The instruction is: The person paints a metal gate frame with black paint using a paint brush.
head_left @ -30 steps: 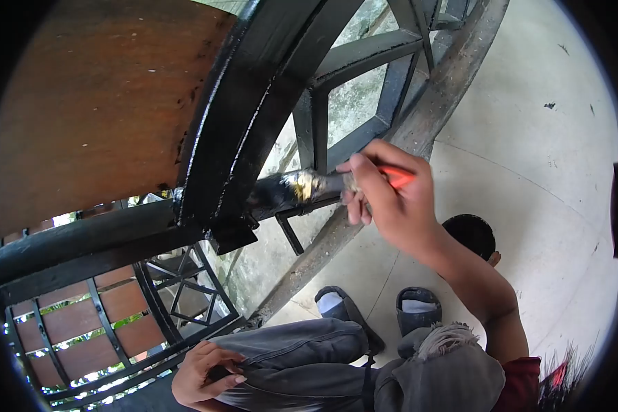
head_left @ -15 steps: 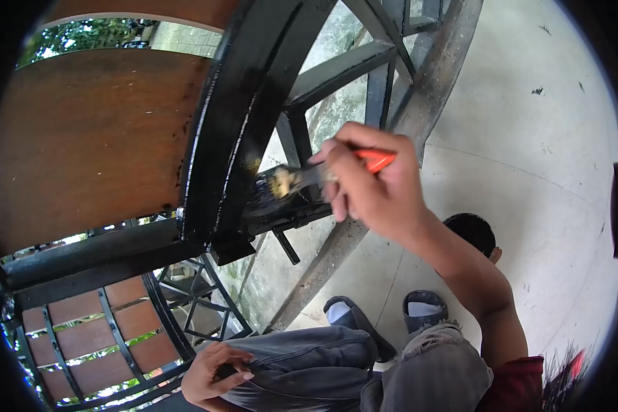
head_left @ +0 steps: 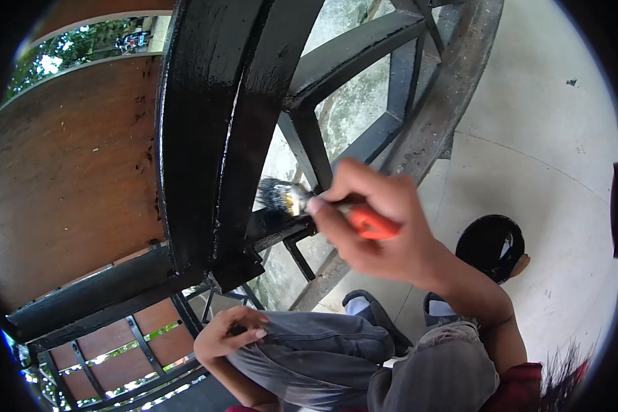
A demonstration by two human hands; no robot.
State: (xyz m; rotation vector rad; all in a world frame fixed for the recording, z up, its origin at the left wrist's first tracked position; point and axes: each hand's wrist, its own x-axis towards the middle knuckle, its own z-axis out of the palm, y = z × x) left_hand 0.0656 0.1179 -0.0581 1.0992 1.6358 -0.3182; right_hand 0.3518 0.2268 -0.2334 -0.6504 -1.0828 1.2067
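Floor (head_left: 556, 192): pale, bit scuffed
Right hand (head_left: 391, 254): fingers clamped on an orange-handled brush (head_left: 296, 201)
Bristles (head_left: 275, 195): by the black metal frame (head_left: 206, 137), lower inner corner; can't tell from here if they're touching
Left hand (head_left: 228, 334): loosely curled, thumb apart, on jeans (head_left: 316, 333)
Black pot (head_left: 477, 247): floor, beside the right forearm (head_left: 470, 285)

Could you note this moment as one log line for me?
right hand: grips paintbrush | bristles: dark, close to black frame, contact unclear | left hand: by grey trousers, no tool visible
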